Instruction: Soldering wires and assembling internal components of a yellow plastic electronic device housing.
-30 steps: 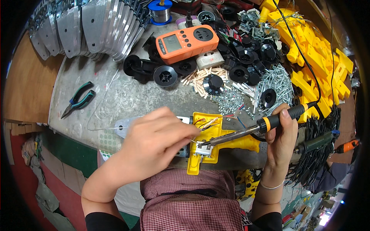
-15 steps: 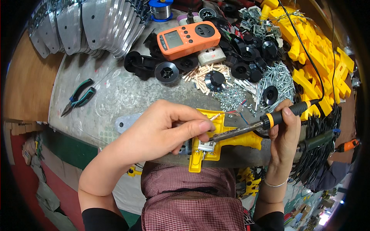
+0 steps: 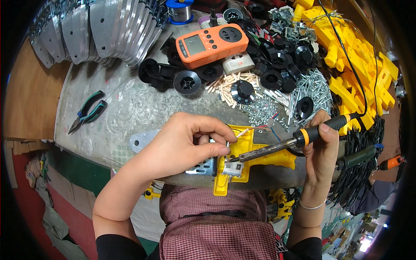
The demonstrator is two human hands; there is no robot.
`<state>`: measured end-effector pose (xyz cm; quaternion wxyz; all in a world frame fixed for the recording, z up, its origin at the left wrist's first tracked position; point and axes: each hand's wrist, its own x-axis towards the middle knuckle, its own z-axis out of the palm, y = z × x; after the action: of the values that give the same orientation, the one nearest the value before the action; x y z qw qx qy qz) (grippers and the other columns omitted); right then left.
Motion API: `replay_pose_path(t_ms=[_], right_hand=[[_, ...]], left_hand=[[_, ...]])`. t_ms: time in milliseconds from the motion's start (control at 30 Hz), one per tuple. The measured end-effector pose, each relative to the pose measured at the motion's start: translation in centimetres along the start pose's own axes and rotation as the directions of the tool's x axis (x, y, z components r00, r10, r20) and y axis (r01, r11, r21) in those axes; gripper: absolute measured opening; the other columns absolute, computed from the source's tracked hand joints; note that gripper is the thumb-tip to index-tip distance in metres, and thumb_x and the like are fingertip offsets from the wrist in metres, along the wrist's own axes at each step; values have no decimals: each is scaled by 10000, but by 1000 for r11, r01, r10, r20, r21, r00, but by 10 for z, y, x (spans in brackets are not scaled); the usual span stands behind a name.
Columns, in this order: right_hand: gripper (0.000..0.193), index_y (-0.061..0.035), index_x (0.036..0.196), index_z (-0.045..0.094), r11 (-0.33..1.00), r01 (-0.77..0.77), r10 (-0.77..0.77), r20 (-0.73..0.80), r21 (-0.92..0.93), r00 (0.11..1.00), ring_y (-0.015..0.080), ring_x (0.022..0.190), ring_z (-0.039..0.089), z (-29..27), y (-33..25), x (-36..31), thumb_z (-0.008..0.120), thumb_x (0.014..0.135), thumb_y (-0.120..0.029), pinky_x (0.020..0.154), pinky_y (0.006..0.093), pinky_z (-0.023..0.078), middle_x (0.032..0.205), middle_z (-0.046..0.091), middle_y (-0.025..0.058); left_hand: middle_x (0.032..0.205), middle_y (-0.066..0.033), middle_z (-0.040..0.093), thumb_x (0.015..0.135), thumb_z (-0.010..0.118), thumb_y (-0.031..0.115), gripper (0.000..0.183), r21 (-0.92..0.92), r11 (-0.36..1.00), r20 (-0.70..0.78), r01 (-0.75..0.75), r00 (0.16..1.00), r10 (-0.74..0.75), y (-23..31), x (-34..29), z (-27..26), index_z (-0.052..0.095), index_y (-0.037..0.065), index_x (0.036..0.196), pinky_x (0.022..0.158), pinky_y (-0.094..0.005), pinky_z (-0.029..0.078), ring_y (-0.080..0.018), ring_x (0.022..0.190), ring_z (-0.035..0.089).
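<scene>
My right hand grips a soldering iron by its black handle with orange bands. Its long metal barrel slants left, and the dark tip touches or nearly touches the end of a small silver metal part. That part sits in an open yellow plastic housing at the table's front edge. Above the tip, my left hand is closed in a pinch; whatever thin thing it holds is mostly hidden by the fingers. Red and blue wires and a pale sleeve lie by the housing. A metal plate extends behind my left wrist.
Pliers lie at left. Behind my hands are an orange meter, black knobs, screws and a solder spool. Metal plates stand far left; yellow housings pile up at right. The iron's cable hangs over them.
My left hand's fingers have lifted slightly and shifted back from the silver part, exposing more of it. The iron's tip has moved a little left and down.
</scene>
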<state>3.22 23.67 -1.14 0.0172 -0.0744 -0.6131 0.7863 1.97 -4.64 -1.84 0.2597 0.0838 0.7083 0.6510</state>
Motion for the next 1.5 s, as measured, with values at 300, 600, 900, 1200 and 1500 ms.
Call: replay_pose_path(t_ms=[300,600,900,1200,1500], right_hand=[[239,-9,889,520,999,16,-17,45,35,999,75,471,547,-3,2,-1,612,867,-228,430,165,425,669,609,71],[219,-13,880,520,999,36,-37,60,18,997,75,471,527,-3,2,-1,604,870,-215,435,175,413,674,616,85],[222,-10,865,504,991,126,-127,25,54,992,75,450,487,-10,-4,-1,595,871,-212,423,178,385,663,605,97],[245,-13,852,480,992,125,-125,11,34,992,79,446,441,-2,-8,-6,594,871,-229,409,192,348,616,534,72],[227,-15,880,458,982,174,-178,63,72,982,88,471,422,-20,-17,-9,564,894,-216,437,199,344,597,483,64]], left_hand=[[805,-15,694,813,754,22,191,-65,998,91,15,996,-9,-3,2,-1,712,-6,997,535,-183,415,-16,598,524],[855,-21,702,819,740,2,192,12,1000,113,21,993,-22,-2,6,-2,706,-7,1008,588,-188,442,-18,679,551],[914,-44,709,823,723,-5,206,148,989,161,3,987,-27,4,9,-4,699,-14,1027,675,-211,483,-49,776,601],[895,-66,712,820,712,18,205,215,968,157,-131,983,98,9,0,-4,691,-17,1021,670,-233,497,-81,772,632],[808,-51,638,694,746,34,194,697,678,-11,-234,941,337,14,-89,-33,661,29,868,667,-337,473,-221,743,604]])
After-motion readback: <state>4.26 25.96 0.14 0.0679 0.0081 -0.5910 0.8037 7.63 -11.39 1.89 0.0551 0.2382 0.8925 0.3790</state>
